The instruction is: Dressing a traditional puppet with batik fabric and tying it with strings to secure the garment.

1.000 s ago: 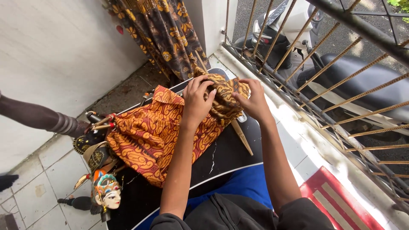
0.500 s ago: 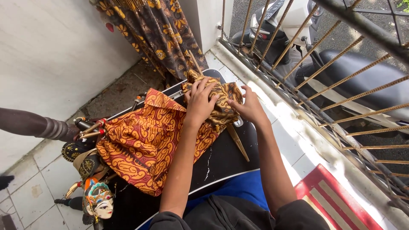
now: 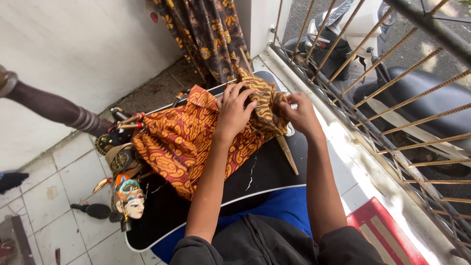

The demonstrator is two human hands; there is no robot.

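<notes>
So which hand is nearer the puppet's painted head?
Left. The left hand rests on the orange batik skirt, on the side toward the painted head. The right hand grips the brown cloth bundle farther away, by the railing.

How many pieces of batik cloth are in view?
3: orange cloth spread on the black board under the left hand; brown cloth bunched between both hands, right hand; dark cloth hanging by the wall. Others may be hidden.
</notes>
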